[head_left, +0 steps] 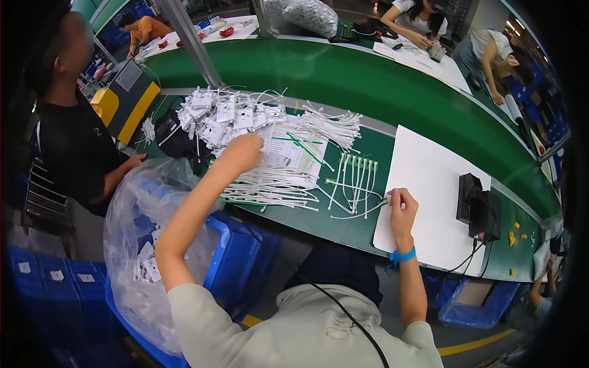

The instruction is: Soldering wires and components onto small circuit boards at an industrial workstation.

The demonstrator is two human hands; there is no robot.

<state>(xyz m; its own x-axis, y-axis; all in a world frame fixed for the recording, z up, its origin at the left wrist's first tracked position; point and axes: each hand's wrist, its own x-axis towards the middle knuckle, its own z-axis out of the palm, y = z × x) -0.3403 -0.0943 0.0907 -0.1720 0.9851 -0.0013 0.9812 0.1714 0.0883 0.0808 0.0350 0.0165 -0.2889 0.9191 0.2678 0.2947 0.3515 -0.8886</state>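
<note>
My left hand (240,151) reaches out over the green bench and rests on a pile of white cable pieces (270,184), close to a heap of small white flat modules (224,113); whether it grips one I cannot tell. My right hand (402,205), with a blue band on the wrist, pinches the end of a thin white cable (362,211) at the left edge of a white sheet (432,184). Between the hands lies a row of white cables with green connector tips (356,178). A printed paper (294,153) lies under the cables.
A black device with a cord (478,208) stands on the white sheet. A clear plastic bag in a blue crate (141,239) sits at my lower left. A person in black (73,141) stands at left. Other people work beyond the green conveyor (368,80).
</note>
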